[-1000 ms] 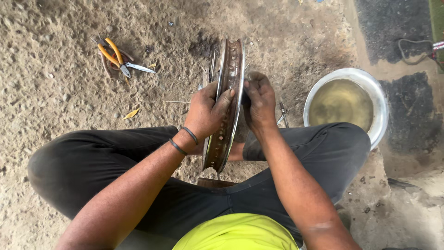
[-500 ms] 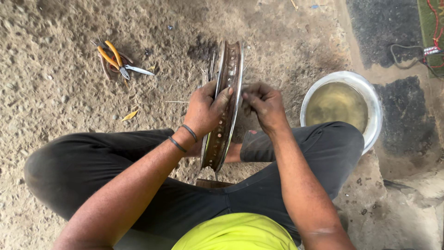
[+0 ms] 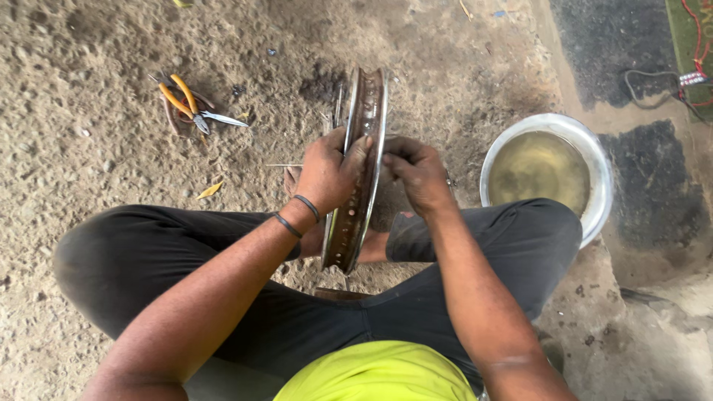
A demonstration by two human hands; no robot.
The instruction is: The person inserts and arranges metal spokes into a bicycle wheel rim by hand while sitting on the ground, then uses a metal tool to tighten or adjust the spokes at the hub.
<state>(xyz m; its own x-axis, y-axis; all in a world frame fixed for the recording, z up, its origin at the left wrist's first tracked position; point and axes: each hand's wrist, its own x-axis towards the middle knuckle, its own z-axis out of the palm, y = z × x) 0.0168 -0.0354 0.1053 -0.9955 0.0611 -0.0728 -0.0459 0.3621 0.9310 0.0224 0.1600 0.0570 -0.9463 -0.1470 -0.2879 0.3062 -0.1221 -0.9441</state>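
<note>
A rusty metal wheel rim (image 3: 368,104) stands upright on edge between my crossed legs, seen edge-on. My left hand (image 3: 330,171) grips its left flange, thumb lying over the rim's channel. My right hand (image 3: 420,172) is at the right flange with fingers curled against the edge, pinching something too small to make out. Thin spokes (image 3: 339,104) show just left of the rim's far part.
A metal basin (image 3: 594,160) of murky liquid stands on the ground to the right. Yellow-handled pliers (image 3: 189,102) lie on the dirt at the upper left. A thin loose spoke (image 3: 286,165) lies left of my hand. Dark paving and red wires are at the far right.
My right hand has slid off the rim's top toward its right side and lifted slightly. The left hand keeps its grip; the rim stays upright.
</note>
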